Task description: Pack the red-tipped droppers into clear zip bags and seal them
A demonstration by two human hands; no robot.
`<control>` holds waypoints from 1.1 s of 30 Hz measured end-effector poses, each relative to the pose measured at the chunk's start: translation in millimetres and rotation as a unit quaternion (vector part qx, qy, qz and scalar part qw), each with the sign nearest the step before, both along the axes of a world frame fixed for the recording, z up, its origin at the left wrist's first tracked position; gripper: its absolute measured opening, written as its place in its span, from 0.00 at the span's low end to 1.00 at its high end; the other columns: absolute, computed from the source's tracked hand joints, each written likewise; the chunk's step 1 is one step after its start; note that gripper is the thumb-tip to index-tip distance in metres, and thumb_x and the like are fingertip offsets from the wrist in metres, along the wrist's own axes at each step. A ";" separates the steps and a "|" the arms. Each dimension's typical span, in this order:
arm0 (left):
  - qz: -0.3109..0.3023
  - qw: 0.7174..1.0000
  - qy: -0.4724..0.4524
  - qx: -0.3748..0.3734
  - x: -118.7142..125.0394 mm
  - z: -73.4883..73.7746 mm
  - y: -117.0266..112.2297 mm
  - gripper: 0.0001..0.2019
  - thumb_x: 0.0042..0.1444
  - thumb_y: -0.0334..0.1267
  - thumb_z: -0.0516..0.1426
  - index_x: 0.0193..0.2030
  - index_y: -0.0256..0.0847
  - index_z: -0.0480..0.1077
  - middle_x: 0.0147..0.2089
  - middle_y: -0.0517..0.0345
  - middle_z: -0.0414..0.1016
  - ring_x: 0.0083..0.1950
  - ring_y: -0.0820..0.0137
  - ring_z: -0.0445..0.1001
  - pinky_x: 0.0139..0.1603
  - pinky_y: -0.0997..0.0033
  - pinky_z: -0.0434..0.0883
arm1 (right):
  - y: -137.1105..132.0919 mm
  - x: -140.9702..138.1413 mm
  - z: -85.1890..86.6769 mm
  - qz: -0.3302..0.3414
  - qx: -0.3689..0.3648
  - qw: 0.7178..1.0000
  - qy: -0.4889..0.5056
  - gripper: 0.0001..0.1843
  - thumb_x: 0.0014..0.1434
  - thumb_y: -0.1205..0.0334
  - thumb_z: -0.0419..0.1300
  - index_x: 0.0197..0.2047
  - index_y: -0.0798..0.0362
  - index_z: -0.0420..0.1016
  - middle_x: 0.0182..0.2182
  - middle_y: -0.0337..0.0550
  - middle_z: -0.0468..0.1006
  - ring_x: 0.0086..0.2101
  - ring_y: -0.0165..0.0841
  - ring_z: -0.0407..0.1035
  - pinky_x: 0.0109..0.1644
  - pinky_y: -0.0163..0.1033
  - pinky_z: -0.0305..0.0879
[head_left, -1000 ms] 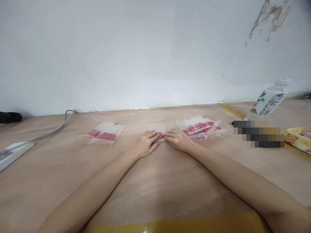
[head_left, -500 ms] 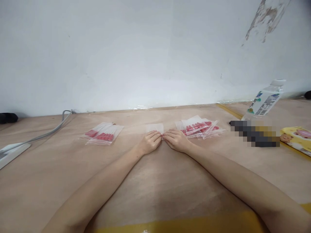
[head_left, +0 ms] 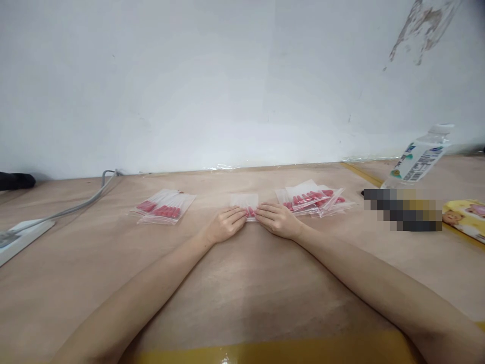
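Note:
A small clear plastic bag (head_left: 246, 202) with red pieces inside lies flat on the wooden table (head_left: 242, 283), in the middle. My left hand (head_left: 224, 225) rests on its near left edge, fingers pressed together on the bag. My right hand (head_left: 276, 218) presses the near right edge the same way, fingertips almost meeting the left ones. The bag's lower part is hidden under my fingers. A pile of similar filled bags (head_left: 314, 198) lies just right of my right hand. Another small pile of bags (head_left: 163, 207) lies to the left.
A plastic bottle (head_left: 419, 156) stands at the right, with a yellow printed pack (head_left: 464, 217) near it. A grey cable (head_left: 76, 205) runs to a white power strip (head_left: 18, 237) at the left edge. A white wall rises behind the table. Yellow tape marks the near edge.
My fingertips have shifted slightly along the bag's near edge, closing together and then parting a little. The bag stays in place and the piles have not moved.

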State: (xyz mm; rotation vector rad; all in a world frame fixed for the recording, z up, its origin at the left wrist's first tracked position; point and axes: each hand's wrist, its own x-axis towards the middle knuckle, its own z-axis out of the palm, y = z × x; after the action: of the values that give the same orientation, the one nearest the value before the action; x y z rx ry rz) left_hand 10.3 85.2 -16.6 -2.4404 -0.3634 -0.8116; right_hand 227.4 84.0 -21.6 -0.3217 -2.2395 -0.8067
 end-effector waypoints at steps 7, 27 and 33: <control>-0.017 0.999 -0.011 0.037 0.2 0.5 -1.5 0.06 0.59 0.29 0.52 0.39 0.34 0.70 0.40 0.49 0.77 0.44 0.66 0.76 0.47 0.65 0.75 | -4.3 -8.0 0.3 -0.001 0.001 1.000 0.029 0.09 0.58 0.70 0.53 0.35 0.57 0.74 0.35 0.46 0.79 0.39 0.32 0.72 0.46 0.39 0.70; 0.003 0.998 0.002 0.060 -11.2 7.4 -6.9 0.06 0.59 0.29 0.51 0.37 0.35 0.70 0.37 0.51 0.78 0.40 0.68 0.77 0.46 0.66 0.75 | -3.1 -3.5 -0.5 0.014 -0.013 1.000 0.018 0.08 0.57 0.72 0.53 0.33 0.56 0.73 0.32 0.44 0.78 0.37 0.31 0.70 0.43 0.39 0.69; 0.037 0.997 0.020 0.057 -33.0 11.8 -14.7 0.07 0.59 0.30 0.51 0.38 0.36 0.70 0.38 0.52 0.77 0.41 0.68 0.76 0.47 0.65 0.75 | -4.7 1.6 -0.1 0.017 -0.007 1.000 0.026 0.07 0.56 0.72 0.54 0.33 0.56 0.73 0.32 0.44 0.78 0.37 0.31 0.70 0.44 0.38 0.69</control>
State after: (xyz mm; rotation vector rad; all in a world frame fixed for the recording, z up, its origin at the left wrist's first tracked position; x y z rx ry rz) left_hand -22.7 70.6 -4.9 -2.3199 -0.3790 -0.7309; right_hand 229.0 79.3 -21.7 -0.3072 -2.1983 -0.7562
